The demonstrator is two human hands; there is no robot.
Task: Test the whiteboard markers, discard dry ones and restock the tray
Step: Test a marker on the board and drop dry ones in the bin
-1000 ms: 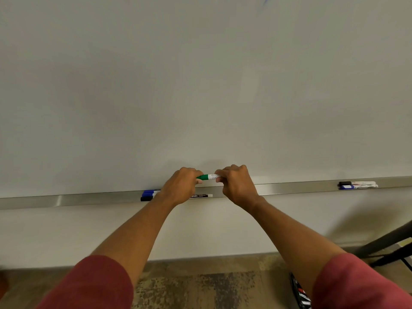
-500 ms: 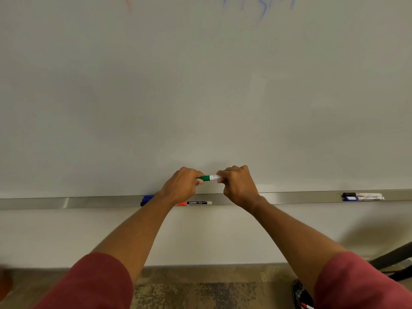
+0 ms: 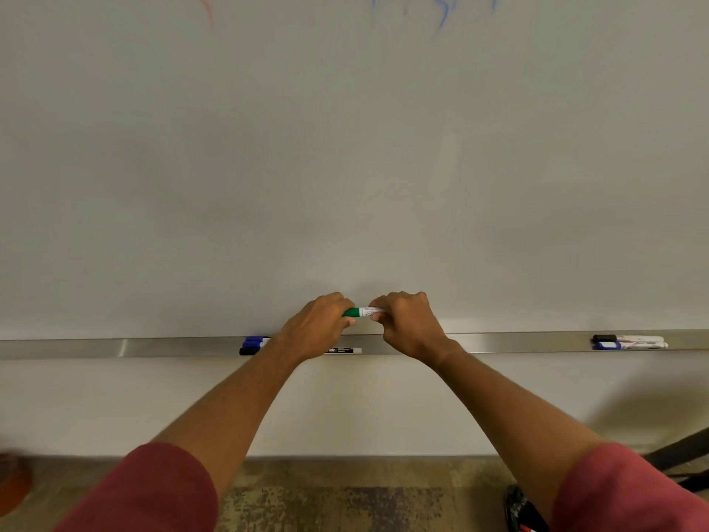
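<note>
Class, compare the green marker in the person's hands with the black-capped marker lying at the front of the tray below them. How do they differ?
The green marker is held above the tray by the left hand and right hand; the black-capped marker rests on the tray, untouched. Their cap colours differ, green against black. Both lie roughly horizontal and have white barrels.

Board face: the whiteboard (image 3: 345, 167) lies bare above both hands, with faint red and blue strokes only at its top edge.
Tray centre: the left hand (image 3: 318, 326) and right hand (image 3: 406, 324) cover it, with blue markers (image 3: 255, 341) and a black marker (image 3: 343, 350) just beside them.
Tray left: the marker tray (image 3: 76, 348) runs bare to the edge.
Tray right: bare up to a marker cluster (image 3: 629, 341).
</note>
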